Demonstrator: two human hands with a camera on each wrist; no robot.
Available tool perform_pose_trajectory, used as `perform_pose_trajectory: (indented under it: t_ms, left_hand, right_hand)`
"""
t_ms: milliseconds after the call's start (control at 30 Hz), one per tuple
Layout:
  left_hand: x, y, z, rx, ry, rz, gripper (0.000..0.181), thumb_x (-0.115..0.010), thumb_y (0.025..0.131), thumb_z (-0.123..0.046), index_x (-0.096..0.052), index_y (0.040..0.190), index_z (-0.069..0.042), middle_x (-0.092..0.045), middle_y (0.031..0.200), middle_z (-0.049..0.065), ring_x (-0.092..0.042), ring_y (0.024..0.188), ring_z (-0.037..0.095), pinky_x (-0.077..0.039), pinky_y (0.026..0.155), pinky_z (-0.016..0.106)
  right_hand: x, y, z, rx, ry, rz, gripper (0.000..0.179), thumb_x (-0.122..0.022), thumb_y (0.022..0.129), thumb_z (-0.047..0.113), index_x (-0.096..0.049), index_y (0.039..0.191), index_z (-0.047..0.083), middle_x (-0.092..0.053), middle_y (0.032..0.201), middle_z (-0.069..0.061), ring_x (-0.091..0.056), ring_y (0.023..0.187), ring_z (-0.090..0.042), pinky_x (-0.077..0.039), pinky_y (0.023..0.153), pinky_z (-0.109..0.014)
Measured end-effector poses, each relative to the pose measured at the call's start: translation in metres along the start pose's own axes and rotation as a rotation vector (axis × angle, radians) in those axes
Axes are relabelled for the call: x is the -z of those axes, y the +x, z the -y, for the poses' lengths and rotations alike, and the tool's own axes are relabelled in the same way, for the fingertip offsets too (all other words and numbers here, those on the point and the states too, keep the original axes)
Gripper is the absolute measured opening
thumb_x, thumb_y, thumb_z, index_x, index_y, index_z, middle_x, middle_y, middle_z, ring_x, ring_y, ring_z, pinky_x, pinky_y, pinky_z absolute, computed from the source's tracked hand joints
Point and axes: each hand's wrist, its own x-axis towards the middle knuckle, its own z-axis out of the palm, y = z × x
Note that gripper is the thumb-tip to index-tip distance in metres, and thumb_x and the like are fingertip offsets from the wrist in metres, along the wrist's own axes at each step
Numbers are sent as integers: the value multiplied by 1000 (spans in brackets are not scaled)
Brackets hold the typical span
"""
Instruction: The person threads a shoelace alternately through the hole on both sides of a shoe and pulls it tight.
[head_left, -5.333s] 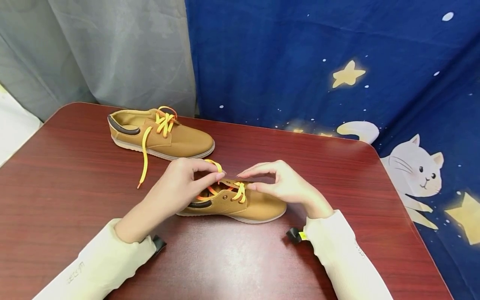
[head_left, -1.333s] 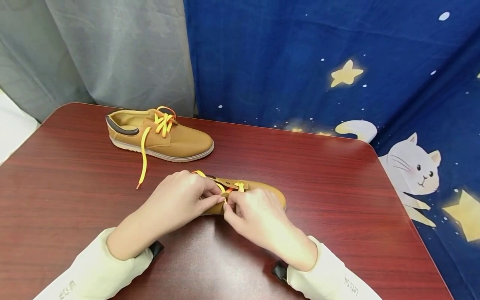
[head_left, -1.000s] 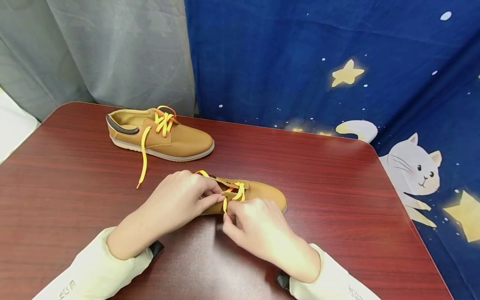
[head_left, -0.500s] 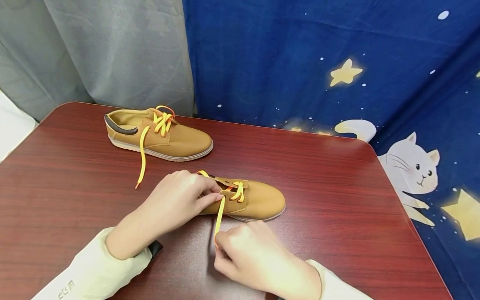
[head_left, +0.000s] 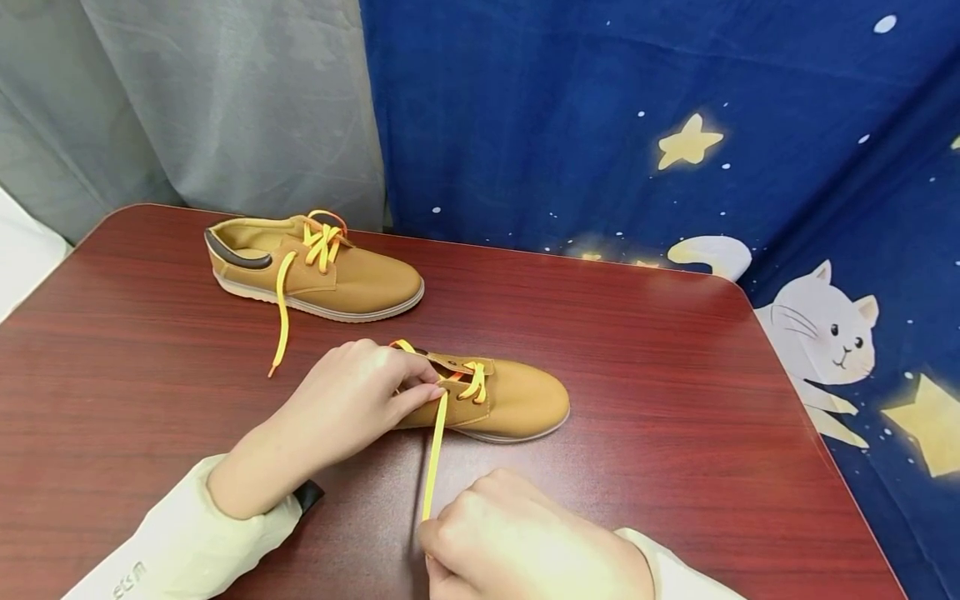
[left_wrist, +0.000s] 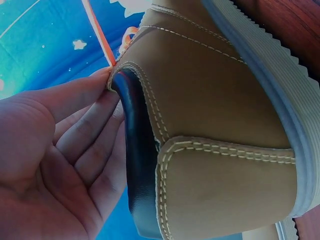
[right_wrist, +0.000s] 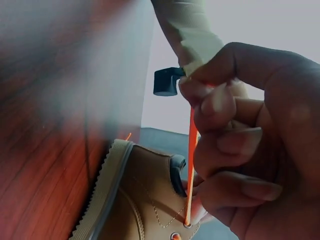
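A tan shoe (head_left: 525, 400) with a dark padded collar stands on the table, toe to the right. My left hand (head_left: 341, 408) pinches the edge of its eyelet flap between thumb and fingers, as the left wrist view shows close up beside the collar (left_wrist: 137, 165). A yellow-orange shoelace (head_left: 435, 458) comes out of an eyelet by the left fingertips and runs taut toward the table's front. Its far end is pinched in the curled fingers of my right hand (head_left: 525, 542). In the right wrist view the lace (right_wrist: 192, 150) stretches straight from eyelet to fingers.
A second tan shoe (head_left: 375, 279) stands at the back left, its lace end (head_left: 282, 325) hanging down onto the tabletop. The dark red table (head_left: 637, 375) reaches back to a grey curtain (head_left: 247, 100) and a blue one (head_left: 525, 117) with stars and a cat.
Earlier the left hand held the lace above the shoe; now it pinches the flap. The right hand has pulled the lace out through the eyelet toward the front, lengthening the taut stretch.
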Motion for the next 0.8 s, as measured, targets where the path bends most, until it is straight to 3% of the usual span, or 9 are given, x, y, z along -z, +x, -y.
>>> perform_pose_trajectory:
  t_ms: [200,333,533,600,800]
  left_hand:
    - [0,0,1,-6,-2,4,4,-76,89,-27,-78,88,-25,-74,79,-17,-67,68,9,-51,61,36]
    - [0,1,1,-11,1,1,4,-76,89,-27,-77,86,-25,-72,76,-18,-64,65,7,-50,61,36]
    - [0,1,1,-14,-4,4,4,-76,89,-27,-77,86,-26,-71,75,-17,-64,65,8,-50,61,37]
    - [-1,1,1,-12,-3,7,4,-76,89,-27,-77,86,-26,-72,76,-17,-65,66,8,-51,61,37]
    - [-1,2,1,-13,-5,13,4,-76,90,-28,-78,87,-27,-74,80,-17,-68,70,9,-52,63,38]
  right_hand:
    - [-2,1,3,145,-104,112,30,-74,80,31,-52,61,37,-40,50,25,-28,42,8,-24,42,-17]
    - [-3,0,5,232,-131,133,28,-73,81,33,-52,64,38,-40,52,27,-28,43,8,-24,42,-16]
    - [-10,-5,9,192,-54,215,32,-73,81,30,-49,59,34,-34,51,24,-22,43,7,-22,41,-12]
    - [-11,-7,8,175,3,217,35,-73,80,27,-47,57,31,-29,51,21,-19,44,6,-21,40,-11]
    - [-10,-10,3,226,131,183,35,-70,84,22,-46,59,28,-25,55,19,-17,49,7,-18,42,-9]
